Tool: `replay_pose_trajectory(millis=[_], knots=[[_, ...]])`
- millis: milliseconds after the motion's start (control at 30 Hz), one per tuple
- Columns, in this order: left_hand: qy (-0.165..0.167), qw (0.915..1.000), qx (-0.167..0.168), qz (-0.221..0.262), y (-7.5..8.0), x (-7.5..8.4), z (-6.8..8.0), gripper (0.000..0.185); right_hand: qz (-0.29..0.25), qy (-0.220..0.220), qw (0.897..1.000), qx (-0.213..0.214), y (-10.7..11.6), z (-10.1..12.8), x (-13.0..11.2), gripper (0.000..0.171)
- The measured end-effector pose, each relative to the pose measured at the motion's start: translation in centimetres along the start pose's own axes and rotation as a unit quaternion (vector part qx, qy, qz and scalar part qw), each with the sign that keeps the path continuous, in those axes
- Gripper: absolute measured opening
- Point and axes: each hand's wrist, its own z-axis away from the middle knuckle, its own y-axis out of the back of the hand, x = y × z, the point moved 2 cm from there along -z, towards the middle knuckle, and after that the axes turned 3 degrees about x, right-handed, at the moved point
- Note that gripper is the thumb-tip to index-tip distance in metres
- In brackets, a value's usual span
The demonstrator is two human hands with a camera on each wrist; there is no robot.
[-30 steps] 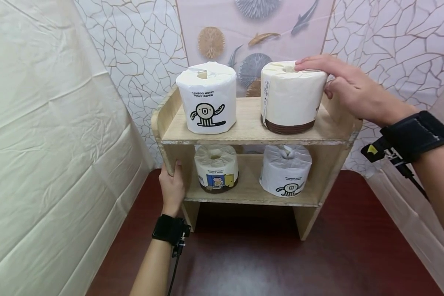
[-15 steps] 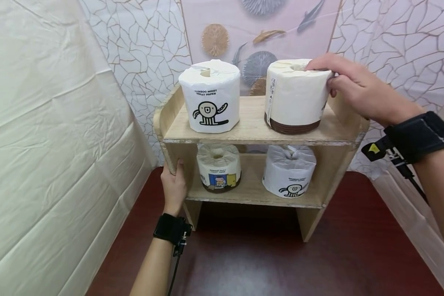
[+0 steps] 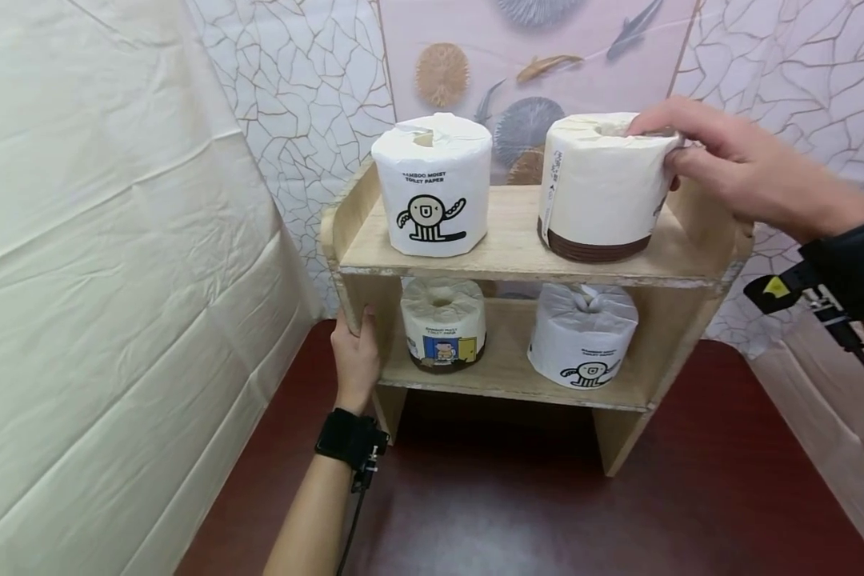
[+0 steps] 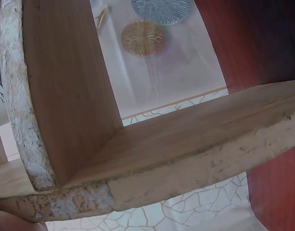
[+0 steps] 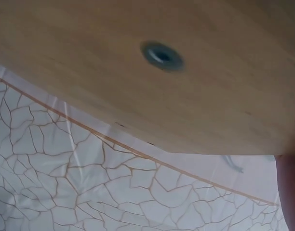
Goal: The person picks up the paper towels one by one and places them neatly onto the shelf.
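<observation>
A two-tier wooden shelf [image 3: 518,252] stands on a dark red table. On its top board are a white wrapped toilet roll [image 3: 432,196] with a cartoon figure and a cream roll [image 3: 598,188] with a brown band. My right hand [image 3: 655,144] grips the cream roll, fingers over its top and thumb on its right side. My left hand [image 3: 356,340] holds the shelf's left side panel [image 4: 65,86] beside the lower board [image 4: 186,149]. The lower board carries a roll with a blue and yellow picture [image 3: 442,324] and a white wrapped roll [image 3: 583,336].
A cream sheet [image 3: 115,280] hangs close on the left. Patterned wallpaper [image 3: 310,88] stands right behind the shelf. The dark red table [image 3: 490,512] stretches in front of the shelf. The right wrist view shows only a wooden panel with a screw hole [image 5: 162,55].
The shelf and rolls now sit further right in the head view. Both hands keep their holds. My right fingers have slid slightly toward the cream roll's right edge.
</observation>
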Motion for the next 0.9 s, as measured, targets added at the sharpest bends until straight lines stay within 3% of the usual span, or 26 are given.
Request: replay_pose_trajectory(millis=[167, 400, 533, 700, 833, 900], knots=[[-0.008, 1.0000, -0.002, -0.004, -0.3, 0.3, 0.0, 0.028, 0.054, 0.019, 0.998, -0.013, 0.6, 0.1, -0.4, 0.032], [-0.008, 0.9999, -0.004, -0.010, -0.2, 0.4, 0.1, 0.030, 0.034, -0.004, 0.999, -0.021, 0.3, 0.1, -0.9, 0.034], [-0.005, 0.9999, -0.008, -0.008, 0.0, 0.3, 0.3, 0.031, 0.087, 0.000, 0.996, -0.011, 0.1, 0.1, -1.5, 0.037], [-0.010, 0.9999, -0.003, -0.004, 0.0, 0.3, 0.2, 0.030, 0.131, -0.028, 0.991, 0.003, 0.0, -0.2, -2.5, 0.040], [-0.015, 0.9999, -0.002, -0.006, -0.1, 0.4, 0.1, 0.028, 0.164, -0.016, 0.986, 0.020, 0.0, -0.4, -3.1, 0.038], [-0.019, 0.9998, -0.003, -0.008, -0.1, -0.5, -0.2, 0.028, 0.178, -0.013, 0.984, 0.027, 0.0, -0.5, -3.3, 0.038]])
